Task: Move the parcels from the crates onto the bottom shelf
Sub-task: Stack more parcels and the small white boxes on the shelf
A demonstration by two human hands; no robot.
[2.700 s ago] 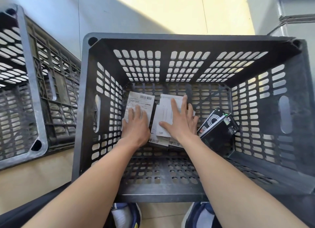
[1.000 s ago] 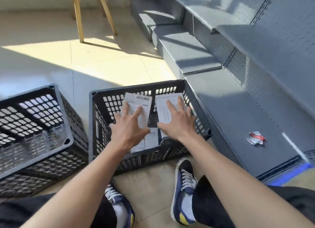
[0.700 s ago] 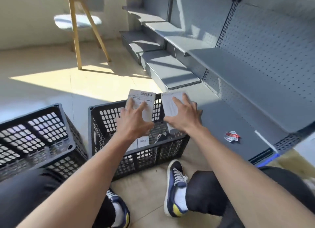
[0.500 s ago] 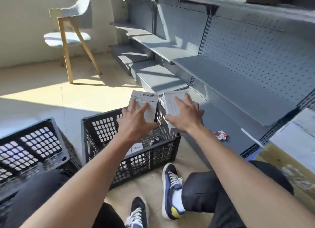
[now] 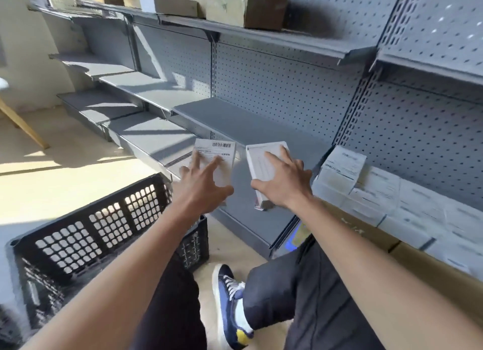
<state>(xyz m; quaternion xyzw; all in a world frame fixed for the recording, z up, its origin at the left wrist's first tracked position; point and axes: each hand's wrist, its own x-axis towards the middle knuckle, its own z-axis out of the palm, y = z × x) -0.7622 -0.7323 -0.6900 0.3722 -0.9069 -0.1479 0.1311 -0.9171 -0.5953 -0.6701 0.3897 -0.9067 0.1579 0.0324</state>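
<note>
Above the bottom shelf (image 5: 251,226), both hands, left (image 5: 202,186) and right (image 5: 282,185), each grip a parcel; they should set them flat beside the stacked parcels (image 5: 379,192).

Two white parcels are held above the bottom shelf (image 5: 251,224), a grey metal deck at floor level. The left parcel (image 5: 222,161), flat and rectangular, carries a printed label with a barcode at its top edge; it is gripped by the left hand (image 5: 202,189). The right parcel (image 5: 264,166), a thicker white box, is tilted and gripped by the right hand (image 5: 283,185). A black perforated crate (image 5: 104,232) stands on the floor, left of the shelf. Further white labelled parcels (image 5: 379,192) are stacked at the right.
</note>
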